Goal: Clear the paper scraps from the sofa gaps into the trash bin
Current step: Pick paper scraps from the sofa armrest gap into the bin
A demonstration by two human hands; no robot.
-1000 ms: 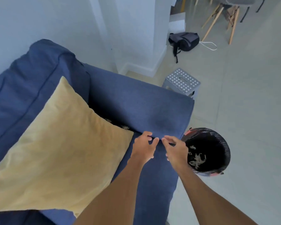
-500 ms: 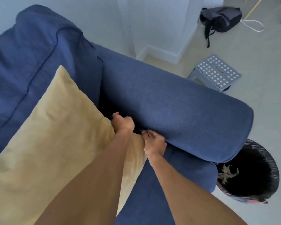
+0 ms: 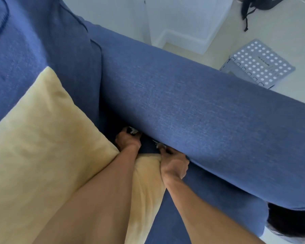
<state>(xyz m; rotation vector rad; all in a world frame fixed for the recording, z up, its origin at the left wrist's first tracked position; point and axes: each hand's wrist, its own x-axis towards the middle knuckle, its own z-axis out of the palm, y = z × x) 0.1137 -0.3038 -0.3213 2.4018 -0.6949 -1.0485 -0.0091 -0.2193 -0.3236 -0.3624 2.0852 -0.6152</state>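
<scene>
Both hands reach into the dark gap between the blue sofa's armrest (image 3: 192, 111) and its seat cushion. My left hand (image 3: 128, 140) is curled at the gap, its fingertips closed on a small white paper scrap (image 3: 132, 131). My right hand (image 3: 174, 163) sits just to the right under the armrest edge, fingers pinched on another pale paper scrap (image 3: 159, 144). The black-lined trash bin (image 3: 292, 224) shows at the lower right on the floor, partly hidden behind the armrest end.
A yellow cushion (image 3: 42, 147) lies on the seat under my left forearm. On the floor beyond the armrest stand a grey dotted step stool (image 3: 259, 66) and a black backpack (image 3: 257, 4). A white wall corner (image 3: 183, 37) rises behind.
The view has closed in on the gap. Both hands went from the armrest's front end along the gap and deeper in, and white scraps now show at the fingertips.
</scene>
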